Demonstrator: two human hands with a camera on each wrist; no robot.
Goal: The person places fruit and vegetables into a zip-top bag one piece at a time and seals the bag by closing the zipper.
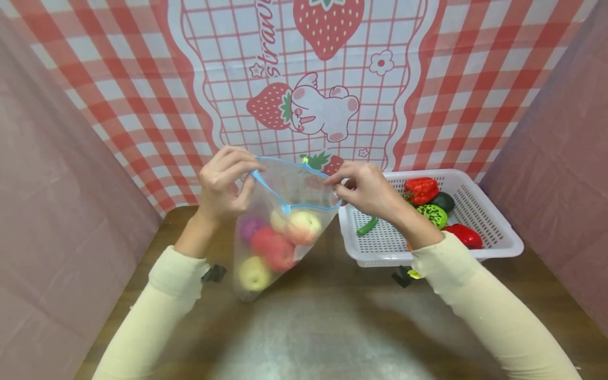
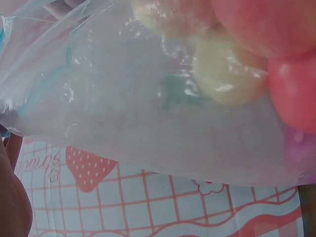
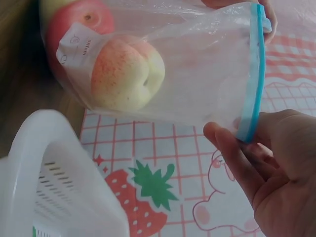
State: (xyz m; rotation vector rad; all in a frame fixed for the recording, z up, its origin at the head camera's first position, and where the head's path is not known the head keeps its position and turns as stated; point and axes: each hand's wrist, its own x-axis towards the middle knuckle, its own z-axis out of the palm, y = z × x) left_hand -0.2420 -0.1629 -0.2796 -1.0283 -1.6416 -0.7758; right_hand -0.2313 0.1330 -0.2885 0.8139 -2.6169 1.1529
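You had the bag (image 1: 292, 184) between your left hand (image 1: 225, 182) and right hand (image 1: 363, 184), one at each side of its mouth. Inside, the peach (image 1: 305, 228) lay to the right, the apple (image 1: 274, 249) lower and left of it, and a round fruit (image 1: 254, 274) near the bottom corner. To your right, the basket (image 1: 505, 237) sat on the table (image 1: 309, 338), partly beneath your right forearm (image 1: 413, 224). In it, the chili (image 1: 367, 226) lay left, one pepper (image 1: 421, 190) toward the back, another pepper (image 1: 465, 236) front right. A cloth (image 1: 228, 53) hung behind, with panels (image 1: 62, 200) on both sides.
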